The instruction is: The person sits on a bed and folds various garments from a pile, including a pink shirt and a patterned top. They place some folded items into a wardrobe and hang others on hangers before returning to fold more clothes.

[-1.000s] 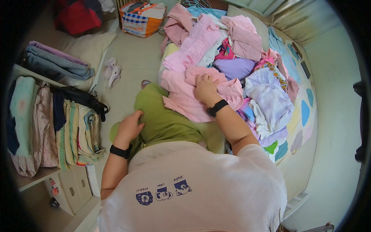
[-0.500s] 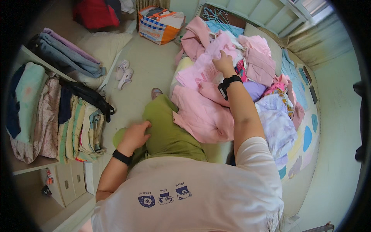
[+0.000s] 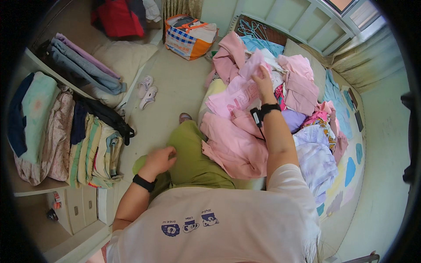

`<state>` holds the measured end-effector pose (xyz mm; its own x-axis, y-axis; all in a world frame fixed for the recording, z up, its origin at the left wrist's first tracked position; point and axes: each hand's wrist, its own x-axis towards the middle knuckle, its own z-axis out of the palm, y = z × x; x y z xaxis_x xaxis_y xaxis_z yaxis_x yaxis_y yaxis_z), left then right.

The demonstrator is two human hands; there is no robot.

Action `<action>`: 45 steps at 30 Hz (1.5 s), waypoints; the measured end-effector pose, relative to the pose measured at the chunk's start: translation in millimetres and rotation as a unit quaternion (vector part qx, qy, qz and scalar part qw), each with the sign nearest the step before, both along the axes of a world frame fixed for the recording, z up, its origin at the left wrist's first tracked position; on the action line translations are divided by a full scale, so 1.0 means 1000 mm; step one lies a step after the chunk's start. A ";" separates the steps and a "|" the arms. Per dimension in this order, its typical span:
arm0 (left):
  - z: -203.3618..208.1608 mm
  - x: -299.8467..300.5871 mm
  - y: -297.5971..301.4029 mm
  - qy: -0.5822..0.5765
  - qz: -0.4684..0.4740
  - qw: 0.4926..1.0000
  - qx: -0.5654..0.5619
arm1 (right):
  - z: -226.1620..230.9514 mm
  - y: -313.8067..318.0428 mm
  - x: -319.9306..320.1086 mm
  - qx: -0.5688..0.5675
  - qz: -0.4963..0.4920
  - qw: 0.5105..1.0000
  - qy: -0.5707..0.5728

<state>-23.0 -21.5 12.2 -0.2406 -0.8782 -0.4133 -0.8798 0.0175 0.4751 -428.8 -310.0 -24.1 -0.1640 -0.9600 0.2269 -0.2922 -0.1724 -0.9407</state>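
The bed [image 3: 352, 199] is the biggest thing here, its patterned cover showing along its right side. Well left of the bed stands a shelf [image 3: 41, 189], packed with folded bedding [image 3: 101, 153]. On the floor off the bed's far left corner is a bag [image 3: 180, 40] in orange, white and blue check, with cloth in its mouth. Toward the bed's right side a tie-dye shirt [image 3: 315, 149] lies crumpled; at the bed's near left edge a peach top [image 3: 234, 149] lies spread beside the person's green trousers [image 3: 193, 153]. The pink shirt [image 3: 231, 95], with a print across it, lies further up the bed's left side, among other clothes. It looks like thin, soft knit: light, limp, hardly fragile, and likely to drag its neighbours along. The shoulder seams would make the best hold, if they can be found in the folds; a grab at the middle would probably bunch it. The right hand [image 3: 263, 82] is over the bed's left part, fingertips at the pink shirt's far portion; whether they pinch the cloth or only rest on it, I cannot tell. The left hand [image 3: 158, 162] is left of the bed, over the trousers, empty, fingers loosely bent. Slippers [image 3: 148, 97] lie on the floor left of the bed; thin blue hangers [image 3: 253, 30] are at its far end.
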 end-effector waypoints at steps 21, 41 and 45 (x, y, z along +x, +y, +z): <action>-0.015 -0.023 -0.008 0.345 0.008 0.934 0.088 | -0.009 0.152 0.124 0.198 0.362 0.681 0.605; 0.011 -0.025 -0.023 0.555 0.279 0.778 -0.090 | 0.098 0.239 0.163 -0.173 0.510 0.792 0.287; 0.039 -0.003 -0.018 0.427 0.259 0.823 -0.269 | 0.096 0.243 0.167 -0.008 0.451 0.744 0.492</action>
